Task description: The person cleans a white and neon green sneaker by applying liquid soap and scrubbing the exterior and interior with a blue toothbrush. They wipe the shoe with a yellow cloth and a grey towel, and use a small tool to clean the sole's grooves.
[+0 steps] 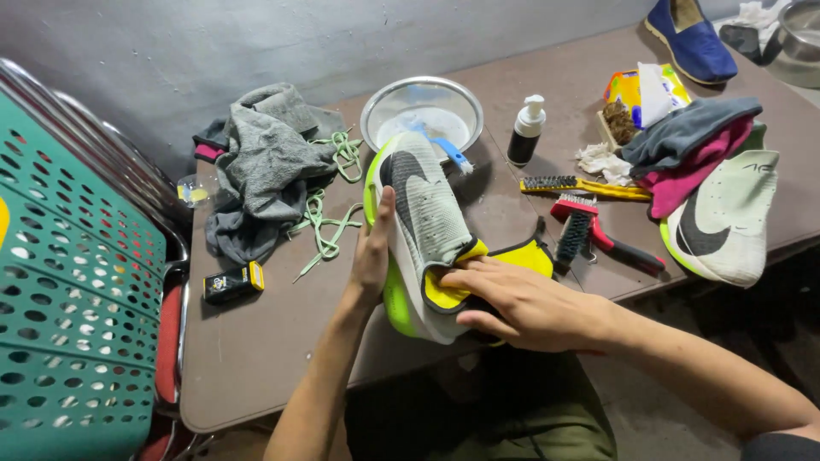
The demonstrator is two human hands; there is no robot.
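I hold a grey knit running shoe (423,213) with a neon yellow-green sole over the near edge of the brown table (256,341), toe pointing away. My left hand (373,248) clasps the shoe's left side along the sole. My right hand (521,303) rests flat across the yellow heel opening, fingers spread over it. The shoe has no laces; green laces (329,218) lie loose on the table to its left.
A steel bowl with water and a blue brush (423,111), a pump bottle (525,130), a yellow brush (581,185), a red brush (598,235), rags (265,162), the second shoe (726,222), a blue slipper (692,38), a small tin (232,282). Green perforated chair (68,299) at left.
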